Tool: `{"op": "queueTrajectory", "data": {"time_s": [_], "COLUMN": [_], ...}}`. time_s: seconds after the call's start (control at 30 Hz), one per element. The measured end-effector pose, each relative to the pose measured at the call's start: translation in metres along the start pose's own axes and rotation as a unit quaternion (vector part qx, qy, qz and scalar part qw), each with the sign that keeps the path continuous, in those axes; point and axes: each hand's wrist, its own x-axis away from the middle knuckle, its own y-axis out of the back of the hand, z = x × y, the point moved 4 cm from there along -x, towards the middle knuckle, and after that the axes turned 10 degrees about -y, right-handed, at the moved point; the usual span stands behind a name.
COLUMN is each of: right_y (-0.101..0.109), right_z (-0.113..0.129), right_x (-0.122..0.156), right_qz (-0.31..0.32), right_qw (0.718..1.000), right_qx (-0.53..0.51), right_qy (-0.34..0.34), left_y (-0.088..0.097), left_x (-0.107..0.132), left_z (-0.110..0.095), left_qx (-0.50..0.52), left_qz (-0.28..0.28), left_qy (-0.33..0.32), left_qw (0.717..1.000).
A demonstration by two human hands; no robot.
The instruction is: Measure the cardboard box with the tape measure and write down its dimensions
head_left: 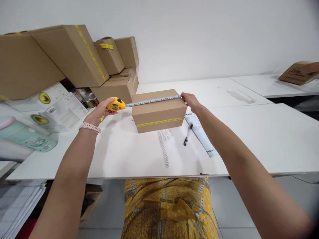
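A yellow tape measure (pixel 116 104) is gripped in my left hand (pixel 101 110), just left of a brown cardboard box (pixel 159 116). Its white blade (pixel 154 100) stretches across the top of the box to the far right edge. There my right hand (pixel 190 100) pinches the blade's end against the box corner. A strip of yellow printed tape runs along the box's front face. Below the box lie a sheet of paper with columns of small print (pixel 174 146), a black pen (pixel 188 134) and a pale printed mailer (pixel 201 136) partly under my right forearm.
Several cardboard boxes (pixel 84 59) are stacked at the back left against the wall. White cartons with avocado pictures (pixel 57 103) and a mint-green bottle (pixel 27 134) stand on the left. At the far right, another person's hand (pixel 310 68) touches a brown package (pixel 296 73).
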Motion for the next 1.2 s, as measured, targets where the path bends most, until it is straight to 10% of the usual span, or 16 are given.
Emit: {"op": "queueTrajectory", "data": {"time_s": [0.43, 0.77, 0.93, 1.07, 1.2], "right_y": [-0.011, -0.006, -0.023, -0.066, -0.097], "right_z": [0.009, 0.026, 0.059, 0.074, 0.077], "right_x": [0.029, 0.012, 0.018, 0.006, -0.023], "right_qz": [0.043, -0.074, 0.028, 0.104, 0.016], "right_qw": [0.992, 0.988, 0.988, 0.975, 0.966], "right_qx": [0.094, 0.124, 0.06, 0.137, 0.212], "right_qy": [-0.07, 0.052, 0.139, 0.14, 0.149], "left_y": [-0.03, -0.039, -0.115, -0.185, -0.221], "left_x": [-0.003, 0.041, 0.147, 0.182, 0.157], "left_z": [-0.016, -0.048, -0.031, -0.017, -0.031], "left_qx": [-0.003, -0.033, 0.138, 0.293, 0.339], "left_qz": [0.03, 0.084, 0.28, 0.207, 0.137], "left_qy": [0.006, -0.047, 0.092, 0.111, 0.105], "left_qw": [1.0, 0.995, 0.945, 0.927, 0.925]}}
